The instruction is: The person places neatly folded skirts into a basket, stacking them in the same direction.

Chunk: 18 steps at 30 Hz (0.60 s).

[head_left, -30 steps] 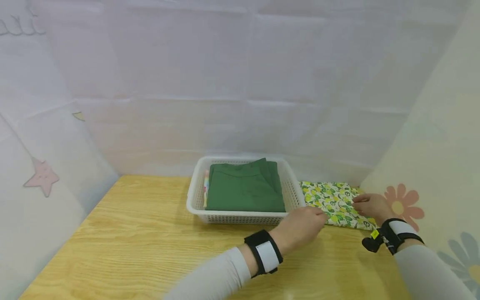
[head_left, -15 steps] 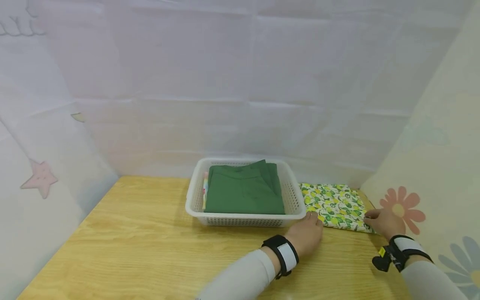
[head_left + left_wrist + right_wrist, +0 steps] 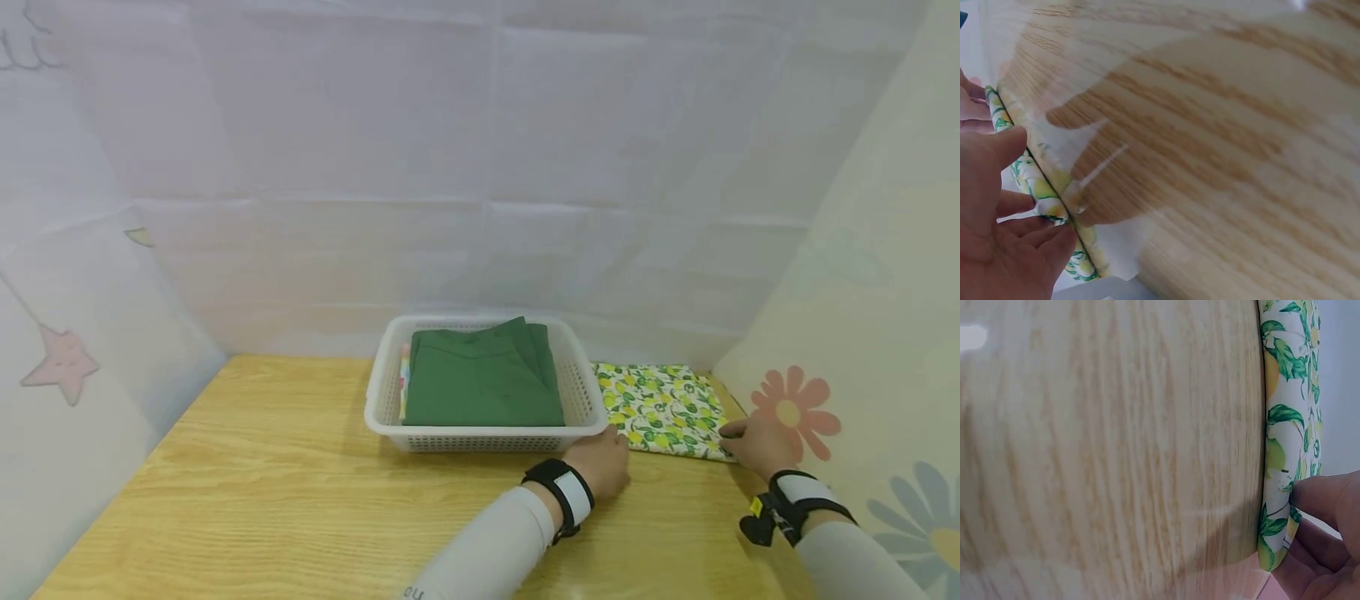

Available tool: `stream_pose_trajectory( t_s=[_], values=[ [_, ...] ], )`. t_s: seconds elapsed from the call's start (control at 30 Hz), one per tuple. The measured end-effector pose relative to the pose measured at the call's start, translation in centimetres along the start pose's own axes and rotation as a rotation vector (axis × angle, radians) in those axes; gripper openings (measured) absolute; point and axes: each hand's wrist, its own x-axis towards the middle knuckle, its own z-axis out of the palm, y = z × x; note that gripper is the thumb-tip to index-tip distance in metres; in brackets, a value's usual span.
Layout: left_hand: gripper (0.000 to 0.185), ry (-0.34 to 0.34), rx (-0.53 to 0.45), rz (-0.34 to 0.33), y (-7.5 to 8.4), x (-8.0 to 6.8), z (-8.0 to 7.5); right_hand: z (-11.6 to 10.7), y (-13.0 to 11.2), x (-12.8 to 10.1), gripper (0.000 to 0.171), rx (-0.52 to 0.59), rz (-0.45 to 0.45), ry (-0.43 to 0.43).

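A folded cloth with a lemon-and-leaf print (image 3: 660, 407) lies flat on the table, just right of a white plastic basket (image 3: 375, 400). My left hand (image 3: 602, 462) is at the cloth's near left corner, beside the basket's front right corner. In the left wrist view, the fingers of the left hand (image 3: 997, 212) pinch a bit of the cloth's edge (image 3: 1038, 184). At the near right corner is my right hand (image 3: 761, 446). The right wrist view has the right hand (image 3: 1329, 531) pinching that corner, thumb above and fingers below.
Inside the basket lies a folded green garment (image 3: 483, 379), with a strip of multicoloured fabric (image 3: 404, 379) along its left side. White sheeting (image 3: 480, 167) closes off the back. A flower-printed sheet (image 3: 862, 333) stands right of the cloth. Wooden table (image 3: 285, 483) extends left and in front.
My left hand has come left and nearer, to the cloth's near left corner. The right hand has slid from the cloth's right side to its near right corner. Both now pinch it.
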Motion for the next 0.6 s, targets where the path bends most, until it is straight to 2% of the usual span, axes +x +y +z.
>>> stream_pose_trajectory(
  t_s=[0.17, 0.27, 0.37, 0.6],
  values=[
    [0.054, -0.031, 0.034, 0.007, 0.0, -0.6, -0.5, 0.1, -0.2, -0.7, 0.024, -0.003, -0.016, 0.022],
    [0.049, -0.035, 0.044, 0.025, 0.1, -1.0, -0.6, 0.2, -0.3, -1.4, 0.021, -0.034, -0.042, 0.063],
    [0.040, -0.032, 0.034, 0.052, 0.2, -1.6, -0.5, 0.2, -0.3, -2.3, 0.020, -0.051, -0.054, 0.064],
    [0.024, 0.021, 0.152, 0.223, 0.7, -3.8, -0.1, -0.1, -0.8, -5.6, 0.025, -0.129, 0.058, -0.065]
  ],
)
